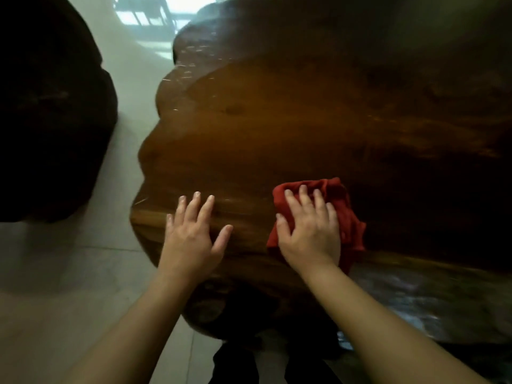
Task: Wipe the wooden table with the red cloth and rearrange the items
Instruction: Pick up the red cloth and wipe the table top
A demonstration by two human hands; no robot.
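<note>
Tabletop first: the wooden table (277, 120) spreads away from me toward twelve o'clock, its lobed edge curving off at nine, its far right in shadow. No items to rearrange show on it. My right hand (309, 230) lies flat with fingers spread, pressing the crumpled red cloth (346, 217) against the near rim, not pinching it. Cloth bulges out toward two o'clock of that palm. My left hand (191, 234) rests open and empty at nine o'clock of the cloth. I judge unwiped wood lies mostly ahead.

wood table (277, 128) w/ red cloth (343, 214) on it
</note>
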